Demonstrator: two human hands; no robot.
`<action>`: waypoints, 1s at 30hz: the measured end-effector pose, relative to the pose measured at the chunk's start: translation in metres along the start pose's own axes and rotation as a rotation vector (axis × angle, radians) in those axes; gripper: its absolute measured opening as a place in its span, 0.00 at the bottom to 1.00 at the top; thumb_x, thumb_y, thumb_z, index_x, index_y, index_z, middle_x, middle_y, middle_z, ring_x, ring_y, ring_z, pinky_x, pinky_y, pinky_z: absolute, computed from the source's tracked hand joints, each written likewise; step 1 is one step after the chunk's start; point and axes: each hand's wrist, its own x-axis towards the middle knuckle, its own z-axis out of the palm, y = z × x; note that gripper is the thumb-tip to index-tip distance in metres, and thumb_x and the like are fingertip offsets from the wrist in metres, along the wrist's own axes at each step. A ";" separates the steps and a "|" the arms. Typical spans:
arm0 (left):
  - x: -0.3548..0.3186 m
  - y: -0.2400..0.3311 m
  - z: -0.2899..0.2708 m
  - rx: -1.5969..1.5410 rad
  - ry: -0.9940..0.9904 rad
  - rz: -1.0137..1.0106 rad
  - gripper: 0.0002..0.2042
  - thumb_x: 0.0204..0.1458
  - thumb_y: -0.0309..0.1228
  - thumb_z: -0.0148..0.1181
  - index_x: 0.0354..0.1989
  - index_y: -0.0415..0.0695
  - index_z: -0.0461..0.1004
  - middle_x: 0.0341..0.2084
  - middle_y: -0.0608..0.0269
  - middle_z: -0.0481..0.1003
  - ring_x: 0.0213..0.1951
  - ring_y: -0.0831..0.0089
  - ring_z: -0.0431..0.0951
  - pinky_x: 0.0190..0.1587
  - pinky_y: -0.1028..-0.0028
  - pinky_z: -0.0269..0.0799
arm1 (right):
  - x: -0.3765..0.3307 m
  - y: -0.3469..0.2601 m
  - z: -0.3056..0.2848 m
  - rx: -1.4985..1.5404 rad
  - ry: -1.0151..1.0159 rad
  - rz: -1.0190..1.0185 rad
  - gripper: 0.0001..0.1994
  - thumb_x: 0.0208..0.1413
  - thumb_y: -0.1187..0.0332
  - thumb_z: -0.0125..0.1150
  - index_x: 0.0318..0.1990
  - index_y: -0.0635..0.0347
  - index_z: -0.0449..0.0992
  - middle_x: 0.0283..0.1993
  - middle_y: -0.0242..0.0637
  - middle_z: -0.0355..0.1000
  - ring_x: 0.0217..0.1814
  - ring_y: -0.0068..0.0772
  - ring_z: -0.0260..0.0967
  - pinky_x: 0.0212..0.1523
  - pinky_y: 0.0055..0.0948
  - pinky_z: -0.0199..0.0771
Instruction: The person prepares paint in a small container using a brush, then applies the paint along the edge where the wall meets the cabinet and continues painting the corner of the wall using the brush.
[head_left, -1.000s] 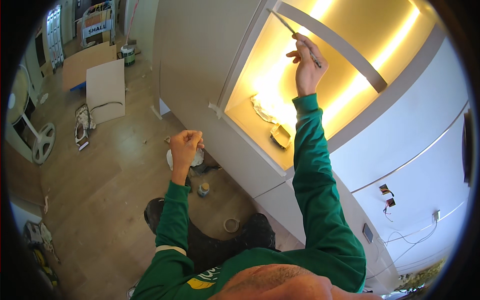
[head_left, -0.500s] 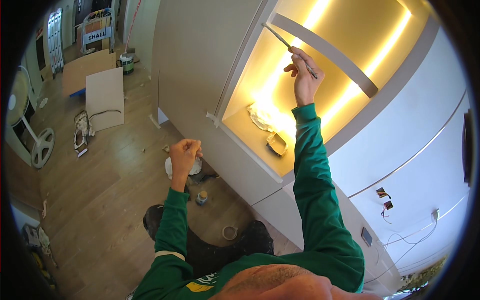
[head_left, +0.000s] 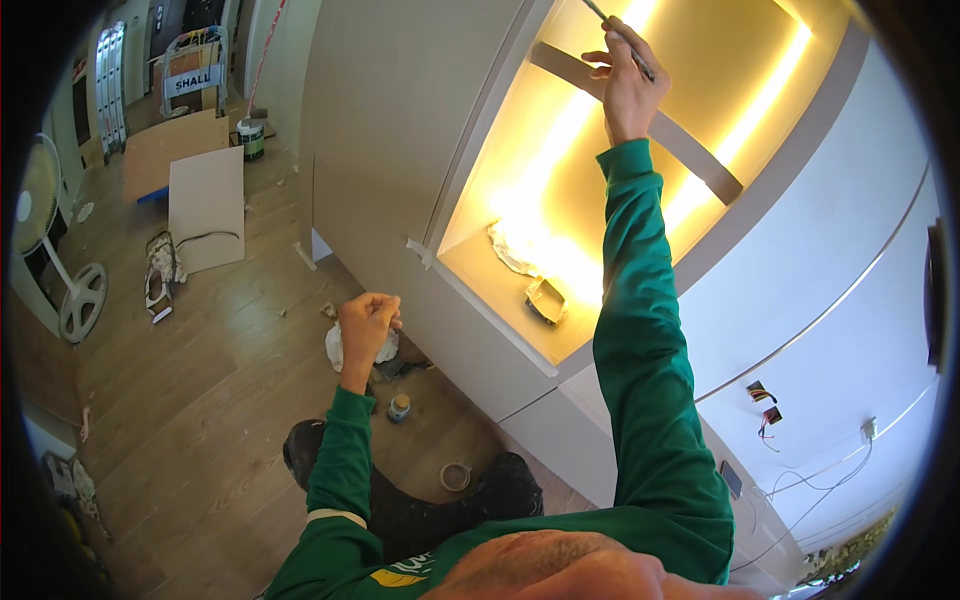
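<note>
A thin brush-like tool [head_left: 643, 66] with a slender handle is gripped in my right hand [head_left: 630, 97], raised over the grey-brown shelf [head_left: 715, 175] inside a lit cabinet niche [head_left: 470, 235]. Its tip runs off the top edge of the picture. My left hand [head_left: 367, 325] hangs in the air beside the cabinet front, fingers curled together; whatever it may hold is too small to make out. On the niche's bottom board lie a small dark-edged tray [head_left: 546, 301] and a crumpled whitish piece [head_left: 510, 248], partly lost in glare.
A small jar [head_left: 399, 408] and a tape roll [head_left: 455, 477] are on the wooden floor near my knees. Boards [head_left: 207, 205], a paint bucket [head_left: 251, 138] and a fan [head_left: 84, 300] stand farther left. Wires [head_left: 768, 415] stick out of the right wall.
My right hand has moved up and slightly right with the brush-like tool, farther into the niche. My left hand stays nearly in place, its fingers still curled.
</note>
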 end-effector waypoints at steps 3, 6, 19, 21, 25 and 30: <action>-0.001 0.003 0.000 -0.004 -0.002 0.017 0.09 0.54 0.29 0.64 0.30 0.33 0.78 0.21 0.61 0.78 0.21 0.76 0.79 0.24 0.79 0.72 | 0.013 -0.004 0.002 -0.013 -0.028 -0.068 0.14 0.61 0.70 0.59 0.51 0.69 0.78 0.44 0.41 0.78 0.32 0.35 0.80 0.29 0.23 0.74; -0.002 0.005 0.002 -0.001 -0.007 0.011 0.09 0.54 0.29 0.63 0.30 0.33 0.78 0.21 0.61 0.78 0.21 0.76 0.79 0.25 0.79 0.73 | 0.035 0.004 -0.007 -0.089 -0.075 -0.201 0.20 0.64 0.58 0.59 0.55 0.66 0.77 0.50 0.43 0.78 0.32 0.29 0.78 0.27 0.24 0.77; -0.003 0.001 -0.002 -0.007 -0.008 -0.007 0.10 0.54 0.30 0.64 0.32 0.33 0.78 0.21 0.61 0.78 0.21 0.76 0.79 0.24 0.79 0.72 | 0.028 -0.008 -0.006 0.011 -0.023 -0.090 0.11 0.60 0.75 0.57 0.46 0.71 0.79 0.40 0.40 0.78 0.32 0.34 0.80 0.32 0.25 0.75; -0.002 -0.001 -0.004 0.001 -0.014 -0.015 0.10 0.54 0.30 0.64 0.32 0.33 0.78 0.21 0.61 0.78 0.21 0.77 0.79 0.24 0.79 0.72 | 0.034 -0.017 -0.002 0.009 -0.017 -0.092 0.11 0.60 0.75 0.56 0.46 0.72 0.79 0.44 0.42 0.79 0.34 0.35 0.80 0.33 0.25 0.75; 0.000 -0.003 -0.003 -0.008 -0.005 0.011 0.09 0.54 0.30 0.64 0.31 0.34 0.78 0.21 0.62 0.77 0.21 0.77 0.79 0.23 0.80 0.71 | 0.035 -0.009 -0.004 -0.049 -0.046 -0.046 0.11 0.59 0.75 0.56 0.46 0.72 0.79 0.44 0.42 0.79 0.33 0.33 0.80 0.33 0.23 0.75; -0.001 -0.001 -0.007 0.011 -0.010 0.011 0.09 0.55 0.31 0.64 0.30 0.35 0.78 0.20 0.62 0.77 0.21 0.77 0.79 0.23 0.80 0.70 | -0.012 0.010 -0.015 -0.119 -0.068 0.048 0.11 0.58 0.74 0.58 0.45 0.69 0.81 0.36 0.41 0.80 0.33 0.31 0.80 0.33 0.23 0.76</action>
